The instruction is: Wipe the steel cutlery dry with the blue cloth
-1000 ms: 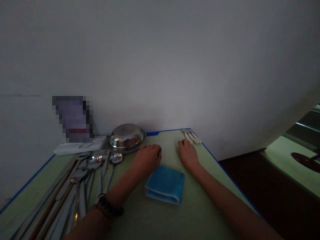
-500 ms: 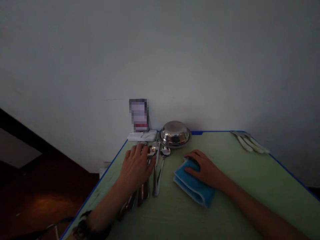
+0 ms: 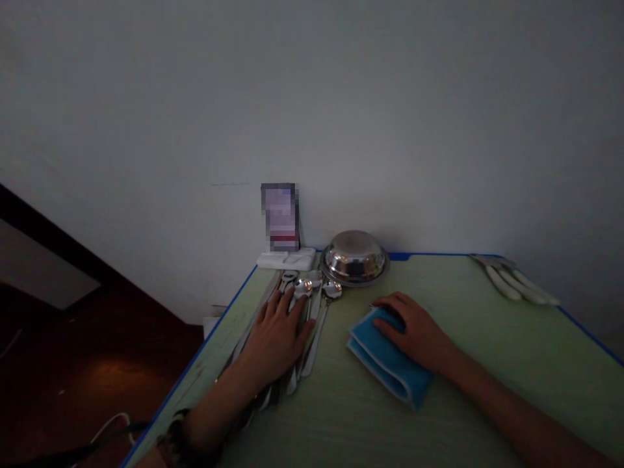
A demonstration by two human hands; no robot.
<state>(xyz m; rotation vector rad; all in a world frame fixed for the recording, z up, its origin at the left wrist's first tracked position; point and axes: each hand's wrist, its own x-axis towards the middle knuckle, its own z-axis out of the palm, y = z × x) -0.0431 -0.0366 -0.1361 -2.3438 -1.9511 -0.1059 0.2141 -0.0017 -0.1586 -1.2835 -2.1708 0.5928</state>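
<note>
My left hand [image 3: 277,338] lies palm down with its fingers spread over a row of metal cutlery. Several pieces are partly hidden under it. A spoon [image 3: 332,290] shows just right of the hand, and another spoon bowl [image 3: 303,286] lies by the fingertips. My right hand [image 3: 414,328] grips a folded blue cloth [image 3: 385,357] with pale edging, thumb on top and fingers curled over its far side. The cloth rests on the pale green table [image 3: 468,390].
An upturned shiny metal bowl [image 3: 355,257] sits at the table's back edge. To its left, a phone [image 3: 281,218] leans on the wall behind a white object [image 3: 287,260]. Several pale-handled utensils [image 3: 517,283] lie at the far right corner.
My left hand has flattened, its fingers now stretched over the cutlery, which lies more spread out. My right hand stays on the blue cloth. The view has shifted slightly.
</note>
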